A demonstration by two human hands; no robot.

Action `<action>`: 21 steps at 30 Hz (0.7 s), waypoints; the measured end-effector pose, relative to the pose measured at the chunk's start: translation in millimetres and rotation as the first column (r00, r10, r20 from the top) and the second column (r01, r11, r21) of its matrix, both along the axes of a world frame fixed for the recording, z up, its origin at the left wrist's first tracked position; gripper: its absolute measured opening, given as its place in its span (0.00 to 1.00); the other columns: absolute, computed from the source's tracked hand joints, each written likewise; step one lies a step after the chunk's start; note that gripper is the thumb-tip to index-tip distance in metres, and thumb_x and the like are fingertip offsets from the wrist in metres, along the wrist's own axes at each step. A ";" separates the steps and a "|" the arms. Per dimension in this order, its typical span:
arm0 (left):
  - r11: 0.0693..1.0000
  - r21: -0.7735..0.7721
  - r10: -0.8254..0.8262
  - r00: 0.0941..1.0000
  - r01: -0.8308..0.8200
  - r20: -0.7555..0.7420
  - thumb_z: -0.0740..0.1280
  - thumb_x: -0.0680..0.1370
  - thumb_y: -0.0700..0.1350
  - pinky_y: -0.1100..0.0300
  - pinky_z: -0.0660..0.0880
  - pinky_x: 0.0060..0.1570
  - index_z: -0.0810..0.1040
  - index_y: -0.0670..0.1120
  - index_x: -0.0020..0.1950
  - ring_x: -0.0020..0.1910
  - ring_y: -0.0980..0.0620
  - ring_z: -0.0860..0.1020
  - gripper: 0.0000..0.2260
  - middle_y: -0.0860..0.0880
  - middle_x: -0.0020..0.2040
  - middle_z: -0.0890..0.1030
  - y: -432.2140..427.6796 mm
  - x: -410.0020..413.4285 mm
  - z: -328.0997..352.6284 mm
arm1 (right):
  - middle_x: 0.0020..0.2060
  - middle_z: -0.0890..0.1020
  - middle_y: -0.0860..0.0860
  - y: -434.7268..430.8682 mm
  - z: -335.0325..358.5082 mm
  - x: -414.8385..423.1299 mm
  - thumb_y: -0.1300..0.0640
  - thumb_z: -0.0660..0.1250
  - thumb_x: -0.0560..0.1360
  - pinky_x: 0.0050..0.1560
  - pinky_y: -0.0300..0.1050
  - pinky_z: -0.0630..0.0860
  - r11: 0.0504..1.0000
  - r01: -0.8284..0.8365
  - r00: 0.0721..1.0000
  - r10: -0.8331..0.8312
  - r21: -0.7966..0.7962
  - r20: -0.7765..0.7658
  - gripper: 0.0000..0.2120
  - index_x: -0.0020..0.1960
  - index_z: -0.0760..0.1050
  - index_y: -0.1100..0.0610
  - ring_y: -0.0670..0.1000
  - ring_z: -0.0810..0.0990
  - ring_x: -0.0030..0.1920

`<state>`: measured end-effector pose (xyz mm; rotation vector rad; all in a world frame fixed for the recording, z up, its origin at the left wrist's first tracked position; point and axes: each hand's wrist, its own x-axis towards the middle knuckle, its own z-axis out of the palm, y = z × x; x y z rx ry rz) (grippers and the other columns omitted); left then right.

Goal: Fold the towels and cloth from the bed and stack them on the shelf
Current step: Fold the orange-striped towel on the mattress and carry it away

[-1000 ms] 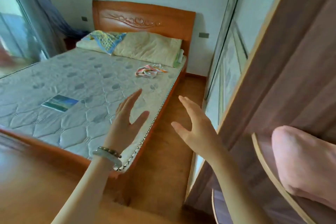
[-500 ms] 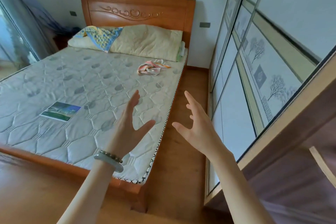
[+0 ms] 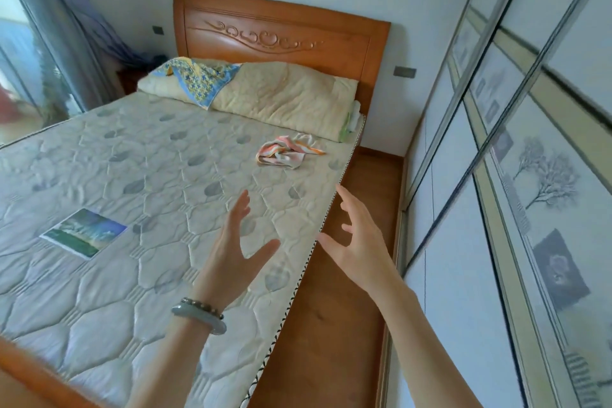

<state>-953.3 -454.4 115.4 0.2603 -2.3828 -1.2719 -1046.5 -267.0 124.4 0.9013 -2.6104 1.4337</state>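
A crumpled striped towel in pink, orange and white lies on the bare quilted mattress, near its right edge and just in front of the pillows. My left hand, with a bracelet on the wrist, hovers over the mattress with fingers spread and holds nothing. My right hand is raised beside it, over the gap between bed and wardrobe, fingers apart and empty. Both hands are well short of the towel. No shelf is in view.
Yellow pillows with a blue patterned cloth lean against the wooden headboard. A picture card lies on the mattress at left. Sliding wardrobe doors line the right side, with a narrow strip of wooden floor between. Curtains hang at left.
The view has swung left and forward, away from the brown shelf unit and pink bundle at right, toward the bed. Both empty hands stay raised and have come closer to the towel.
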 end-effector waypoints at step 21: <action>1.000 0.004 -0.021 0.999 0.021 0.029 0.72 0.73 0.48 0.51 0.64 0.69 0.57 0.53 0.75 0.70 0.52 0.66 0.35 0.50 0.73 0.65 -50.2 -374.3 -48.4 | 0.72 0.62 0.39 -31.5 -32.7 -352.0 0.54 0.70 0.73 0.69 0.54 0.67 0.998 0.053 0.999 -0.053 0.030 0.010 0.35 0.75 0.56 0.46 0.44 0.62 0.72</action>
